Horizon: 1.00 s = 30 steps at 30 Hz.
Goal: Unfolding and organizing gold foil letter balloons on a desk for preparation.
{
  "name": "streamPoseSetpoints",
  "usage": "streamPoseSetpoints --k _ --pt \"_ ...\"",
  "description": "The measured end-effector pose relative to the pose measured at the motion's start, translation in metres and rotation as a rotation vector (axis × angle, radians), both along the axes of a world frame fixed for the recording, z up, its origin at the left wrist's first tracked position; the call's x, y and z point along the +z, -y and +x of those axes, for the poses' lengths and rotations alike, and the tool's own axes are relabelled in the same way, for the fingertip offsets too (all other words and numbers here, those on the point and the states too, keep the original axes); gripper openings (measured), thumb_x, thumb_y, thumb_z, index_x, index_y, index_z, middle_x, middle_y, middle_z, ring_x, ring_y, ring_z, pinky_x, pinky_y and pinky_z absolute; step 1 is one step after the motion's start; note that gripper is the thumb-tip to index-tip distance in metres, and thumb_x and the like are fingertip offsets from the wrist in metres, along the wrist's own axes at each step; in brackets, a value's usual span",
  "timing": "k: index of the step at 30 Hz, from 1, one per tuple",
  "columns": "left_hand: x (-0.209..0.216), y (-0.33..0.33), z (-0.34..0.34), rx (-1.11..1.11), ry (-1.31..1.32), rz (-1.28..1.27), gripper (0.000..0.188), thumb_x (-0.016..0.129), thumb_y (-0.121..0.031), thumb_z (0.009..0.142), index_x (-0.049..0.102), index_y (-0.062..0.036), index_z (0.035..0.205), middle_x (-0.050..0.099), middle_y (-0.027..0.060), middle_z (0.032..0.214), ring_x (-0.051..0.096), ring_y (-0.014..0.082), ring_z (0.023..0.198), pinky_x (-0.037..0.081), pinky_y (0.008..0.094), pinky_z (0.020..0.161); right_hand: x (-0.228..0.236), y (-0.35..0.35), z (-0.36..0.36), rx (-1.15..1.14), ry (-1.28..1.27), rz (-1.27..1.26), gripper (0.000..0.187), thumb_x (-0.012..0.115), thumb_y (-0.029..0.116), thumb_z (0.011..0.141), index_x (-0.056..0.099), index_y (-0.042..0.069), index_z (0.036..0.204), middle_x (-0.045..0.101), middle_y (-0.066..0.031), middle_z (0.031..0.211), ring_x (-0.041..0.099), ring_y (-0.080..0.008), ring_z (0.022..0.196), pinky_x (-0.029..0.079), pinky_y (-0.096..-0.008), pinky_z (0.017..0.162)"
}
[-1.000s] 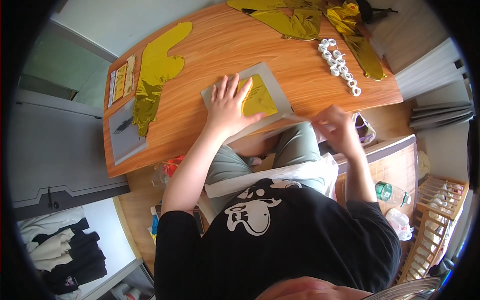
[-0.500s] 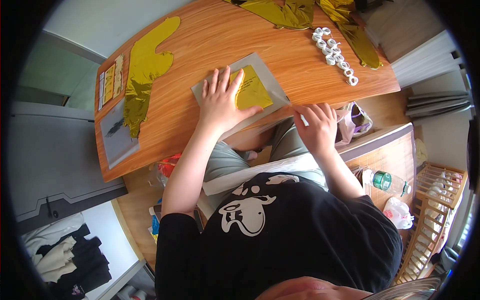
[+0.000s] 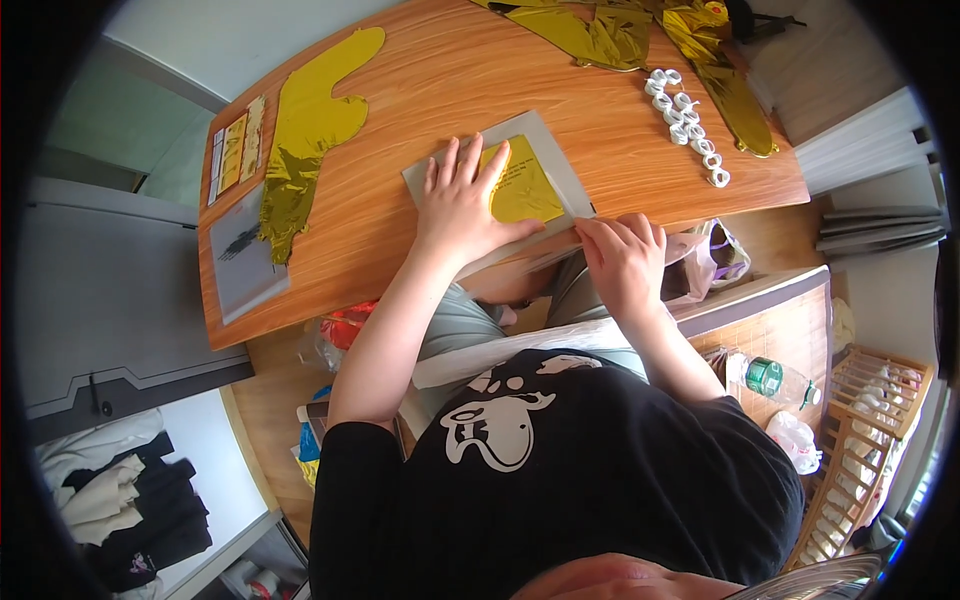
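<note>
The right hand (image 3: 625, 260), knuckles up, pinches the near right corner of a flat, translucent grey plastic bag (image 3: 562, 170). The bag lies ahead and left of it, directly under the left hand (image 3: 458, 205), spread palm-down (its long axis is hard to tell there). Folded yellow-gold foil (image 3: 532, 190) shows inside, between the hands. Beyond the right hand, small white ring-shaped rolls (image 3: 692, 132) line the wood-grain table (image 3: 400, 110).

On the table (image 3: 450, 90), our left hand (image 3: 455, 215) rests on the plastic sleeve (image 3: 562, 165); from there we have one foil piece (image 3: 310, 130) at ten o'clock, another foil piece (image 3: 608, 38) at one, and rolls (image 3: 677, 132) at two.
</note>
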<state>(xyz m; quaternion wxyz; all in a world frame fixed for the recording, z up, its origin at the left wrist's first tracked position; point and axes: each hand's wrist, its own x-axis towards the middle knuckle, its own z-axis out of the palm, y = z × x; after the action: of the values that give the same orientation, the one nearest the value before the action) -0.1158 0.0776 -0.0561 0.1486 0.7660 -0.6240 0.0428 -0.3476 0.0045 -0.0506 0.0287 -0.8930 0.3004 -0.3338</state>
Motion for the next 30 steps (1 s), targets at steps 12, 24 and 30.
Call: streamPoseSetpoints --k 12,24,30 --pt "-0.004 0.002 0.0 0.005 0.016 0.001 0.108 0.07 -0.08 0.069 0.042 -0.0205 0.155 0.034 0.0167 0.161 0.025 0.039 0.151 0.019 0.0614 0.121 0.001 -0.015 0.006 -0.014 0.045 0.009 0.019 0.077 0.018 0.083 0.074 0.016 0.102 0.075 0.0033 0.099 0.065 -0.0206 0.093 0.043 -0.0372 0.088" --pt "-0.007 0.003 0.001 0.006 0.018 0.004 0.11 0.069 -0.081 0.07 0.039 -0.02 0.156 0.034 0.0185 0.161 0.025 0.0414 0.151 0.017 0.0629 0.12 -0.004 -0.038 0.011 -0.001 -0.258 0.179 0.077 0.064 0.051 0.094 0.039 0.009 0.153 0.05 -0.006 0.153 0.03 -0.0317 0.147 0.01 -0.0566 0.118" --pt "-0.011 0.011 0.007 0.004 0.021 0.006 0.112 0.065 -0.084 0.071 0.037 -0.0195 0.157 0.031 0.0192 0.162 0.024 0.0422 0.151 0.015 0.0621 0.121 -0.006 -0.044 0.009 0.124 -0.077 0.129 0.057 0.072 0.033 0.087 0.058 0.01 0.137 0.061 -0.0062 0.132 0.048 -0.03 0.129 0.027 -0.0497 0.112"
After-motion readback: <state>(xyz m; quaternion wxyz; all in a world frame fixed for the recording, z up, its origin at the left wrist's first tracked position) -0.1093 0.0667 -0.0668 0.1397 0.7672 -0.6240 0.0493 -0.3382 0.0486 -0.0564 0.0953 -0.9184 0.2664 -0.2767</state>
